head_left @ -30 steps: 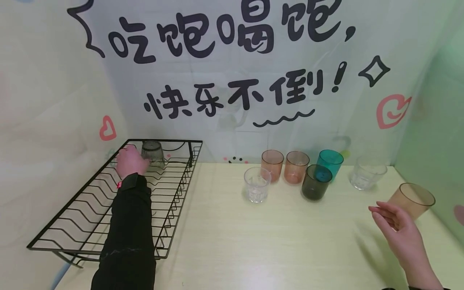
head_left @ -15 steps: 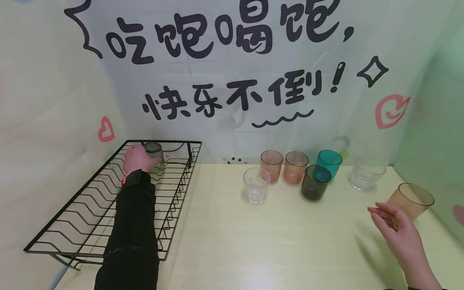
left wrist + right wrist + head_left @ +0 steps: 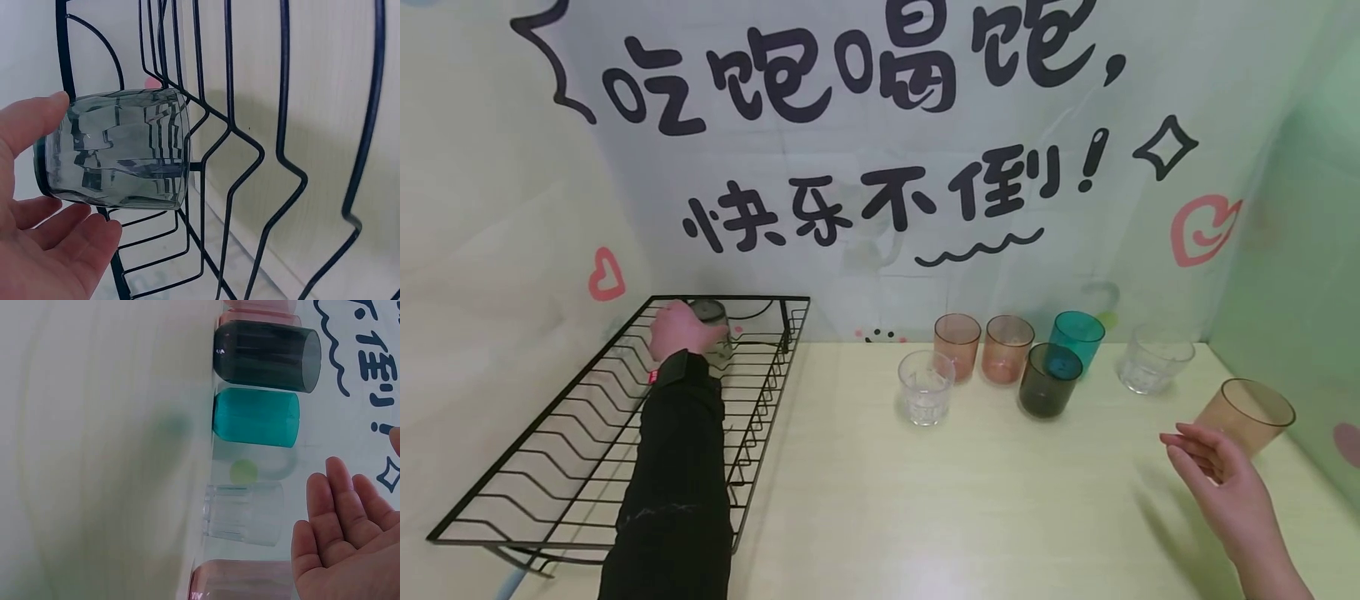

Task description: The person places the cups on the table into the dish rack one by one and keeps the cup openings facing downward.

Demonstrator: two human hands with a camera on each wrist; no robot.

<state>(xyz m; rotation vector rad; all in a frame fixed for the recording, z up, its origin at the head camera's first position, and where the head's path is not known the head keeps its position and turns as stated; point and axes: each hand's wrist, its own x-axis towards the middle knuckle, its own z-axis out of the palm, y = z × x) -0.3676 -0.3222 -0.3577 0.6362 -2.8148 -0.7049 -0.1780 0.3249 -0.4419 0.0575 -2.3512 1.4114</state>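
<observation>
On the black wire rack at the left, a smoky grey glass stands upside down near the back. My left hand grips it by its base end: in the left wrist view the thumb lies on one side of the glass and the fingers along the other. At the right, my right hand hovers in front of an amber cup, its fingers loosely bent around nothing. In the right wrist view its fingers extend with the palm showing.
Several cups line the table's back: a clear glass, two pink cups, a dark grey cup, a teal cup and another clear glass. A green side wall bounds the right; a printed cloth hangs behind.
My left hand has moved right, closing in on the grey glass and covering more of its left side. The right hand stays where it was. The head view has shifted slightly.
</observation>
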